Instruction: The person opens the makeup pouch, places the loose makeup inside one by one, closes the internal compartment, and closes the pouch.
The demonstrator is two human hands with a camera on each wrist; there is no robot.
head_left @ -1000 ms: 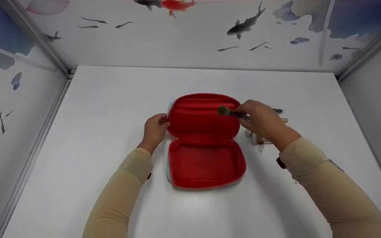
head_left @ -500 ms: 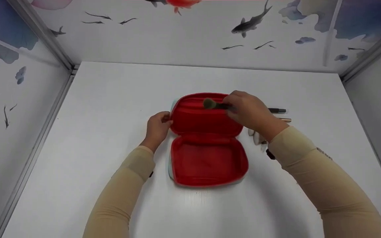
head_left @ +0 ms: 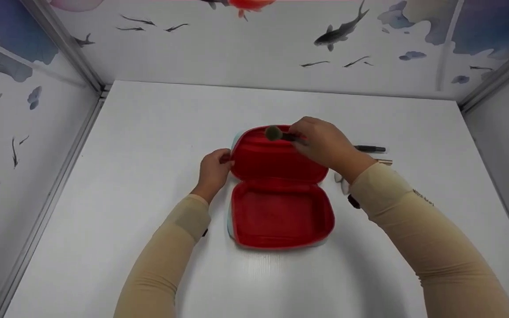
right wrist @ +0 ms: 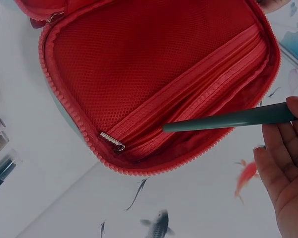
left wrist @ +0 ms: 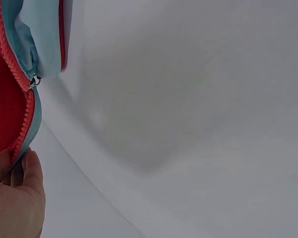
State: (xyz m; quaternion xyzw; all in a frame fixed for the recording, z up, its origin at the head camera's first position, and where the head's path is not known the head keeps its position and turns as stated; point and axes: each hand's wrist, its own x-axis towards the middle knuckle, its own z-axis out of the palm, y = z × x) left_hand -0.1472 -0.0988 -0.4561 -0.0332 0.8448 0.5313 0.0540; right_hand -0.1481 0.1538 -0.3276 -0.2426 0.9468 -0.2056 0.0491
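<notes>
A pouch lies unzipped and spread wide on the table, red inside and pale blue outside, its base half (head_left: pixel 281 216) nearer me and its lid (head_left: pixel 276 161) raised behind. My left hand (head_left: pixel 214 172) pinches the lid's left edge; in the left wrist view the thumb and fingers grip the zippered rim (left wrist: pixel 27 119). Over the lid my right hand (head_left: pixel 320 141) holds a makeup brush (head_left: pixel 273 133), bristles pointing left. Seen from the right wrist, the brush's green tapered handle (right wrist: pixel 223 120) reaches across the lid's mesh pocket (right wrist: pixel 154 64), its tip over the pocket's open zipper slit.
Right of the pouch lie a dark pen-like item (head_left: pixel 371 149), a gold-ended stick (head_left: pixel 385 161) and some pale small items (head_left: pixel 345 186), partly hidden by my right arm. White panels printed with fish (head_left: pixel 343 32) enclose the table (head_left: pixel 148 115) at the back and sides.
My right hand has carried the brush left and slightly up, from the lid's right edge to above its upper part. The left hand keeps its hold on the lid.
</notes>
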